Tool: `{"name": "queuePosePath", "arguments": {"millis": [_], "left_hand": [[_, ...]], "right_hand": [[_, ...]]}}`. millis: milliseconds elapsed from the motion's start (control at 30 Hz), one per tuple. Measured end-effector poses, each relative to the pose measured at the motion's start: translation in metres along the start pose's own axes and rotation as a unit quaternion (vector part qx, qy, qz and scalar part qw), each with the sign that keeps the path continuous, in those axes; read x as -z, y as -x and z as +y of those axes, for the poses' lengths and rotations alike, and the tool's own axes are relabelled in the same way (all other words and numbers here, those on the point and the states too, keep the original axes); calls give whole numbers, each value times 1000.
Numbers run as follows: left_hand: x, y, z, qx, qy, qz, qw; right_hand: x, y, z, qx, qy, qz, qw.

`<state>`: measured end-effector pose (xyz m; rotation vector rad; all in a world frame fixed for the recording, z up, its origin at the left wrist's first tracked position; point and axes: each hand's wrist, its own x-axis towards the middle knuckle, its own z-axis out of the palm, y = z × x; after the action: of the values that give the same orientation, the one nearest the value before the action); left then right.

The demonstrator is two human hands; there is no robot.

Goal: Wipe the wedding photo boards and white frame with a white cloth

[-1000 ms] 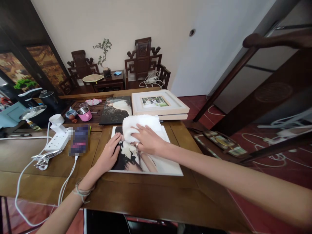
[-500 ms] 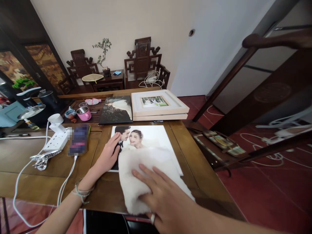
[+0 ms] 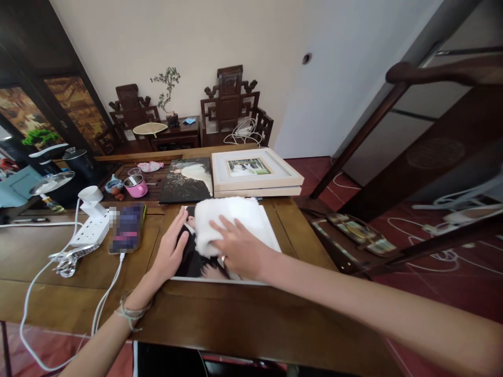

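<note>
A photo panel point(image 3: 188, 262) of a couple lies flat on the wooden table, its upper part covered by a folded white cloth point(image 3: 212, 212). My right hand point(image 3: 238, 248), with a ring on one finger, presses on the cloth with its fingers spread. At the panel's left edge rests my left hand point(image 3: 171, 251), flat, its fingers stretched out and thumb apart; it grips nothing. A bracelet is on my left wrist.
Behind the panel lie a dark photo panel point(image 3: 186, 180) and stacked pale frames point(image 3: 255, 183). To the left are a phone point(image 3: 126, 230), a power strip point(image 3: 92, 228), white cables and a pink cup point(image 3: 135, 187). Wooden furniture point(image 3: 353, 235) stands right of the table point(image 3: 243, 314).
My right hand has moved away from me with the cloth, now over the panel's upper part. The panel's lower part is uncovered. My left hand stays at the left edge.
</note>
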<state>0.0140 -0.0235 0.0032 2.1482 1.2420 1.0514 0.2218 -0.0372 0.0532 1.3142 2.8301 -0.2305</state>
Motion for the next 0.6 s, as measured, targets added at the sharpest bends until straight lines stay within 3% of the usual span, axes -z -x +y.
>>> {"name": "queuePosePath", "arguments": {"millis": [133,267,433,533,600], "left_hand": [[2,0,3,-4,28,29,999],[-1,0,2,-4,15,21,1000],[-6,-1,-2,-6,-48,-30,998],[-7,-2,-4,-16,-60,-52,997],[-7,-2,-5,-20,-60,-57,996]], "right_hand": [[-6,29,-26,152,-28,-20,988],[2,62,-43,194,-70,-46,977],[21,72,-29,65,-128,-52,988],[22,57,0,-36,-131,1,991],[18,39,19,-62,-139,48,987]]}}
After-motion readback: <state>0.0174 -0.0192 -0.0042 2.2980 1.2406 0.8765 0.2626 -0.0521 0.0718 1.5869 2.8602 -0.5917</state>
